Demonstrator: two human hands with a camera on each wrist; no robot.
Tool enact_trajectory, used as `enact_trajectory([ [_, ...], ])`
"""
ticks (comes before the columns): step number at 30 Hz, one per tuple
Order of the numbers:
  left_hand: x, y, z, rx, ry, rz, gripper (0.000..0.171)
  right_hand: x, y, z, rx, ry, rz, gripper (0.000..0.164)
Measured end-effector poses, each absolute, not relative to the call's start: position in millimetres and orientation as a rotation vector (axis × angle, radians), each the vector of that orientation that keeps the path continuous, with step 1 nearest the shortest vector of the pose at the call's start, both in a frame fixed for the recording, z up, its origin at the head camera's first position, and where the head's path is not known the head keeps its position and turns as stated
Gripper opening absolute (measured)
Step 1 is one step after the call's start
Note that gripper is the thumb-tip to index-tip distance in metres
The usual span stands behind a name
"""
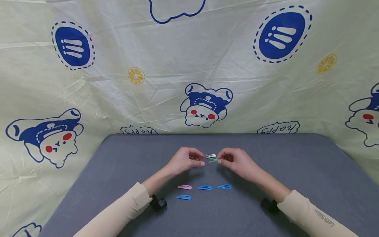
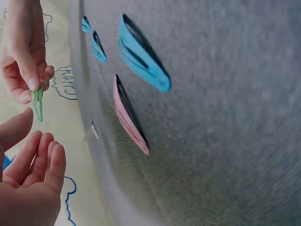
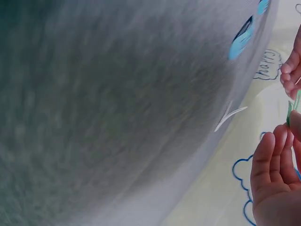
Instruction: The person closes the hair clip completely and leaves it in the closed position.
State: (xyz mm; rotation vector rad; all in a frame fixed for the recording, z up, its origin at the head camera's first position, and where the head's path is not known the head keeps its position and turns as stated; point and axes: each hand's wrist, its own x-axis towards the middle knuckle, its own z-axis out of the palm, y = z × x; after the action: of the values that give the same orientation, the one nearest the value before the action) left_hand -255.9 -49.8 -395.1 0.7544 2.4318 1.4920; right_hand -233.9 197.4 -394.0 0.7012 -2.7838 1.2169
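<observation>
A slim green snap hair clip (image 2: 40, 106), its two narrow arms spread apart in a V, is pinched at one end by the right hand (image 1: 239, 163), raised above the grey desk (image 1: 213, 219) and pointing towards the left hand (image 1: 186, 160).

Staged-looking spot, room type unclear: grey table (image 1: 219, 214), cartoon-printed cloth (image 1: 189, 56) behind

Clips: six. One pink clip (image 1: 185, 187). Three blue clips (image 1: 205, 188): two right of the pink clip, one just on its near side. One white clip (image 1: 211, 155) and one green clip (image 2: 40, 106), both beyond the pink clip. Two hands (image 1: 184, 159), also beyond it. One tabletop (image 1: 213, 214).
</observation>
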Motion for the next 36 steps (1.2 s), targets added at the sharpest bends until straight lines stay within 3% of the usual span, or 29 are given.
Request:
enact_trajectory([
  [9,-235,-59,-386,0.763,2.448,1.552,0.029,-208,188,-383,0.669,-2.701,1.263,0.012],
  [25,-197,-71,-373,0.789,2.411,1.645,0.024,-165,179,-371,0.603,-2.609,1.281,0.01],
  [36,-169,-71,-360,0.751,2.372,1.655,0.024,-137,174,-360,0.625,-2.564,1.294,0.02],
])
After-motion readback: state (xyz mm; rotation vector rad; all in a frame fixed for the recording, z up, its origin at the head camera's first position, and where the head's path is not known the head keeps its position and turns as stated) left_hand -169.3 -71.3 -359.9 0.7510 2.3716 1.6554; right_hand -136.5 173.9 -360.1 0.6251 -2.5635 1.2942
